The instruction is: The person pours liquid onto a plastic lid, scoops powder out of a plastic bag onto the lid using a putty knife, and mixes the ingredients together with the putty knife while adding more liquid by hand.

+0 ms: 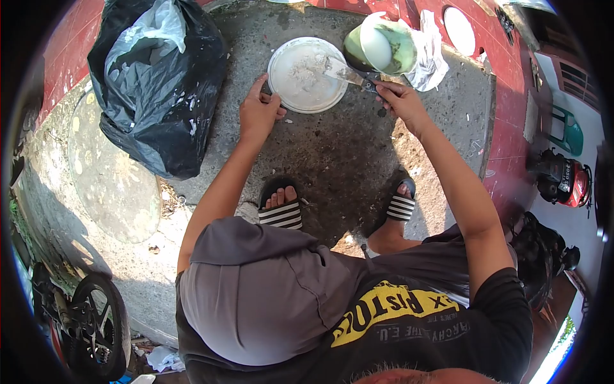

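Note:
A round white lid-like dish lies on the concrete with whitish powdery paste at its middle. My left hand is at the dish's left rim, thumb and fingers curled towards the edge. In my right hand is the handle of a scraper, whose flat blade reaches over the dish's right rim onto the paste. Just beyond my right hand stands a green bucket with a white round bowl in it.
A black plastic bag with a white bag inside stands at the left. White crumpled plastic lies beside the bucket, near a white disc on red tiles. My sandalled feet are below the dish. Motorbikes stand at both sides.

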{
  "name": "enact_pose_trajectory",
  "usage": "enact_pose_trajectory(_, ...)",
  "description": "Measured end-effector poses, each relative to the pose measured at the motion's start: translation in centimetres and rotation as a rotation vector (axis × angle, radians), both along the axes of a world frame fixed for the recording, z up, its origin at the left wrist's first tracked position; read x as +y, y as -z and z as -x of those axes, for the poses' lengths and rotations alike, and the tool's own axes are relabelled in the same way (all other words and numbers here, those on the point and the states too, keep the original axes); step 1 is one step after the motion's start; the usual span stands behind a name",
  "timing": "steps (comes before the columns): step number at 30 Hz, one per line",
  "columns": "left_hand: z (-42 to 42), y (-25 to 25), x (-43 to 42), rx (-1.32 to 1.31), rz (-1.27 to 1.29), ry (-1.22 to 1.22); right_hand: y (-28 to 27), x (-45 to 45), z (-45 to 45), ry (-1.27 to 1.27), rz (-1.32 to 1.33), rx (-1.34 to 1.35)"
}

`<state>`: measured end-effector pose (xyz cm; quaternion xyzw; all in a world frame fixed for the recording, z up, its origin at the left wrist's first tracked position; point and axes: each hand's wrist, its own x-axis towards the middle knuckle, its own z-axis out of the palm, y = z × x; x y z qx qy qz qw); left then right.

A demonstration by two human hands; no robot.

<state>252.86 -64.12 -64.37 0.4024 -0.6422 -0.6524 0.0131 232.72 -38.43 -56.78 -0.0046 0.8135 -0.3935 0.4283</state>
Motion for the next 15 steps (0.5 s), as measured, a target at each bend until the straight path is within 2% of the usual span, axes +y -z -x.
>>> enact_pose_trajectory(15,0.0,0.1,-0.1,-0.005,0.005,0.011,0.8,-1.9,-0.9,-0.195,-0.015,0.182)
